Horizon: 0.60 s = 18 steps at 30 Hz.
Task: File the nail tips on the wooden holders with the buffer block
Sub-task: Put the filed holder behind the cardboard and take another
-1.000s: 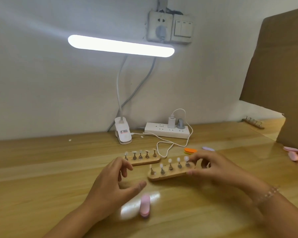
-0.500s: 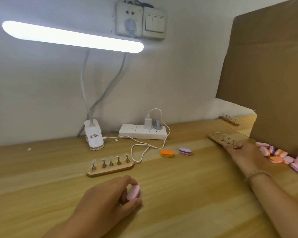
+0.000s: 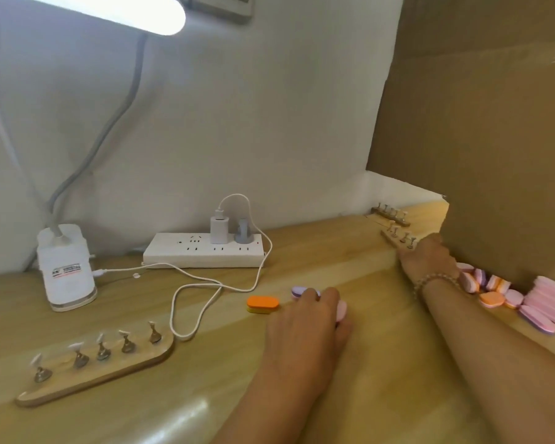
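Observation:
A wooden holder (image 3: pixel 93 370) with several nail tips on metal stands lies at the near left of the table. My left hand (image 3: pixel 305 328) rests mid-table and grips a pink buffer block (image 3: pixel 342 310), next to a purple block (image 3: pixel 298 291) and an orange block (image 3: pixel 262 304). My right hand (image 3: pixel 430 262) reaches to the far right and holds the near end of a second wooden holder (image 3: pixel 398 240); its fingers are mostly hidden behind the hand. A third holder (image 3: pixel 391 216) lies just beyond it.
A cardboard sheet (image 3: pixel 478 123) stands along the right side, with a pile of pink and orange buffer blocks (image 3: pixel 494 291) at its foot. A white power strip (image 3: pixel 202 253), lamp base (image 3: pixel 66 270) and looping white cable (image 3: pixel 186 302) sit by the wall.
My right hand carried the second holder from mid-table to the far right beside the third one. My left hand picked up the pink block and shifted right toward the purple and orange blocks.

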### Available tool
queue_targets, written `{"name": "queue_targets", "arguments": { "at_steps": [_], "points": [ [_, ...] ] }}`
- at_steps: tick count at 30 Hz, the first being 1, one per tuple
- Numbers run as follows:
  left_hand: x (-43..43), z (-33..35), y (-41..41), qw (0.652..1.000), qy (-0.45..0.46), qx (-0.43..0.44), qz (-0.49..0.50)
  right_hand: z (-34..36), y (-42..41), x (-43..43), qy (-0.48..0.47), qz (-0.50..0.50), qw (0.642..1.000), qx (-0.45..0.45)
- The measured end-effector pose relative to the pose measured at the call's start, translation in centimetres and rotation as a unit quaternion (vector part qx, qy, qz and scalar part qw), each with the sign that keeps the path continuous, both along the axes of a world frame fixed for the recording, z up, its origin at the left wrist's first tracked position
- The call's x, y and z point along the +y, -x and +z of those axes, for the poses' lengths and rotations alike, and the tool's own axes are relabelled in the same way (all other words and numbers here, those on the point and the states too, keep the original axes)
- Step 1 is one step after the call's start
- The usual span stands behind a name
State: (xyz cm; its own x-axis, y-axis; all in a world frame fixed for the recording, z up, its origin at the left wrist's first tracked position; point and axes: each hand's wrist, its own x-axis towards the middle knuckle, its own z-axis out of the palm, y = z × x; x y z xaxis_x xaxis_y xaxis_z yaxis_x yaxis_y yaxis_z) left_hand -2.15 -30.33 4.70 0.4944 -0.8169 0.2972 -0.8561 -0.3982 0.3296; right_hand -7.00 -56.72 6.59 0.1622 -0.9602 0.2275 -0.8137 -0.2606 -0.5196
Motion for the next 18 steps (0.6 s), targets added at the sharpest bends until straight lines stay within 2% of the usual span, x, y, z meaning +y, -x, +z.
{"name": "queue_targets", "arguments": {
  "at_steps": [3,8,13,18],
  "points": [
    [-0.7,-0.3,-0.4,1.0,0.013,0.003,-0.002,-0.2,-0.7,-0.6,0.032,0.06,0.996,0.062],
    [-0.6,-0.4,-0.7,1.0,0.026,0.014,-0.008,-0.5,-1.6,-1.4,0.053,0.152,0.982,0.097],
    [-0.1,-0.5,-0.6,0.999,0.033,0.019,-0.016,-1.0,-2.9,-3.4,-0.03,0.166,0.96,0.223],
    [-0.2,-0.7,-0.7,0.999,0.041,0.027,-0.023,-1.4,-3.4,-5.0,-0.014,0.171,0.96,0.221]
  ]
}}
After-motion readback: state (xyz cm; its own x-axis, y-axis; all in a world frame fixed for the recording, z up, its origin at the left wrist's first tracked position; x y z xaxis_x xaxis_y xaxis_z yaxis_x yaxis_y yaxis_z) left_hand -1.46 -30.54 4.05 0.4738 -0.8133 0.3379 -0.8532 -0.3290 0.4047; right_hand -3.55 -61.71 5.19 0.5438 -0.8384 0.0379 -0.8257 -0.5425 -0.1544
